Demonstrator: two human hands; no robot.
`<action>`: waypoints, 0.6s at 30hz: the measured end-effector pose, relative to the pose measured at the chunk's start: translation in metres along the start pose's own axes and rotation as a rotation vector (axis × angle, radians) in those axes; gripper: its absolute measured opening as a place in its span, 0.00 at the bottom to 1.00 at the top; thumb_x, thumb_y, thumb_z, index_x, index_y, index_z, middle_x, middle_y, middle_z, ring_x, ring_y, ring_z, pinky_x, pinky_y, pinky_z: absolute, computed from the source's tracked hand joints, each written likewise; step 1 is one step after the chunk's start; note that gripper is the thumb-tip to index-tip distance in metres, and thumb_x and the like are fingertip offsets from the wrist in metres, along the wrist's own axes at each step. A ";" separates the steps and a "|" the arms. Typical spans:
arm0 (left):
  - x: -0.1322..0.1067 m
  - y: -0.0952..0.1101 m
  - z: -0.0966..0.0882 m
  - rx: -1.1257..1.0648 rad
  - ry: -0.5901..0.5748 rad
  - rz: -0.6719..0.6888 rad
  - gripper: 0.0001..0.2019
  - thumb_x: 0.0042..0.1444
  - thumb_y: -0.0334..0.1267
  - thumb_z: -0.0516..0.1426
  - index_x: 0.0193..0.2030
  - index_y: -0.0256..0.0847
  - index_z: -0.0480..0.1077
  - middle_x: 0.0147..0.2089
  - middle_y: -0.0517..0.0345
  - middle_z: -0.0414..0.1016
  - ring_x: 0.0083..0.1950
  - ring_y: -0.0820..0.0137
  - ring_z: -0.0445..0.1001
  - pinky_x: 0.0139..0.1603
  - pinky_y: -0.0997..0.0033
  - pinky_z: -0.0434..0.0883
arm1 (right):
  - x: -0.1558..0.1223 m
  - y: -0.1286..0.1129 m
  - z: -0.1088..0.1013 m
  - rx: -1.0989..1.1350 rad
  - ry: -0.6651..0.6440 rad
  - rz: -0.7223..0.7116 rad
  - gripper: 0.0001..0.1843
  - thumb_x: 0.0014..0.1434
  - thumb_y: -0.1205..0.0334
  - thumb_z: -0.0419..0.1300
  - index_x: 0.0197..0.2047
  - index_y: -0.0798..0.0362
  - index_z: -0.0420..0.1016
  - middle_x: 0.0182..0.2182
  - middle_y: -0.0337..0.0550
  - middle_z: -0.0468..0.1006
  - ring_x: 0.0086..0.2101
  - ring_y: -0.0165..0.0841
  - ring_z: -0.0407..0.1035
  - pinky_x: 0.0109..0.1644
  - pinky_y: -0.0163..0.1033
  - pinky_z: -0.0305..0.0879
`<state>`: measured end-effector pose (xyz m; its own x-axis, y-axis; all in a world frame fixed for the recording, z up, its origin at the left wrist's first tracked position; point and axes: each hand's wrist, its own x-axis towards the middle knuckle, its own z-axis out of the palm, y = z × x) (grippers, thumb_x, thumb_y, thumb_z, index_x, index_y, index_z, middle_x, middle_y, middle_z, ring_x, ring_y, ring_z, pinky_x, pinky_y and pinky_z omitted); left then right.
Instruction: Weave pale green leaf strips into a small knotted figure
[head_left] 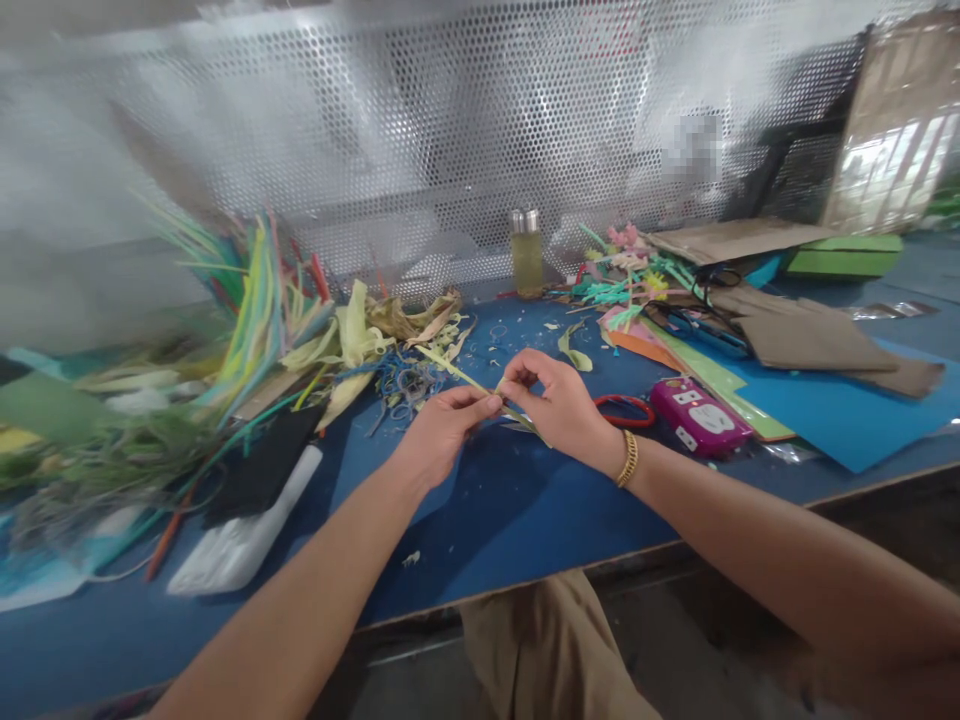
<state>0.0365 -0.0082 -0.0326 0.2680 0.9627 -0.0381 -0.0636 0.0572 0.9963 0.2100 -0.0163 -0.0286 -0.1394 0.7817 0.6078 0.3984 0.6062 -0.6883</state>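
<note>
My left hand (454,425) and my right hand (551,400) meet over the middle of the blue table. Both are closed in a pinch, fingertips nearly touching, on a thin pale green strip (455,370) that looks like corn husk. One end slants up to the left, and the other emerges below my right hand. What the fingertips do to it is too small to tell. Scissors with red handles (626,411) lie beside my right hand, their blades partly hidden under it. Dried corn husks (356,325) and tangled blue-grey strings (409,385) lie behind my left hand.
A purple power strip (699,416) sits right of the scissors, before coloured paper (832,410) and cardboard (806,340). A bottle (526,255) stands at the back by a perforated metal panel (450,130). Colourful stems (259,310) and a white object (244,530) lie left.
</note>
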 end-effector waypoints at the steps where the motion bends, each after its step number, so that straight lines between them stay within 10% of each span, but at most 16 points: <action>1: 0.000 -0.001 0.001 -0.024 0.003 -0.002 0.12 0.40 0.43 0.71 0.26 0.39 0.76 0.27 0.60 0.74 0.30 0.74 0.67 0.34 0.72 0.61 | 0.000 0.000 0.001 0.006 0.005 0.018 0.04 0.58 0.65 0.59 0.31 0.51 0.69 0.28 0.36 0.73 0.31 0.29 0.66 0.34 0.34 0.58; 13: 0.000 -0.005 0.008 -0.026 0.139 0.110 0.12 0.36 0.41 0.72 0.27 0.38 0.78 0.30 0.56 0.79 0.34 0.70 0.71 0.43 0.68 0.65 | 0.009 0.019 0.003 0.366 -0.117 0.277 0.17 0.61 0.46 0.56 0.35 0.53 0.72 0.26 0.36 0.71 0.27 0.28 0.64 0.34 0.36 0.63; 18: 0.000 -0.006 0.007 0.129 0.165 0.128 0.15 0.35 0.45 0.72 0.27 0.38 0.78 0.28 0.57 0.77 0.32 0.70 0.70 0.38 0.69 0.64 | 0.008 0.015 0.002 0.166 -0.143 0.122 0.09 0.56 0.54 0.64 0.33 0.52 0.77 0.27 0.37 0.74 0.28 0.27 0.63 0.34 0.35 0.61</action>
<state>0.0439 -0.0102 -0.0381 0.1047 0.9906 0.0881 0.0390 -0.0926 0.9949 0.2131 -0.0007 -0.0343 -0.2307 0.8561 0.4625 0.2675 0.5128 -0.8158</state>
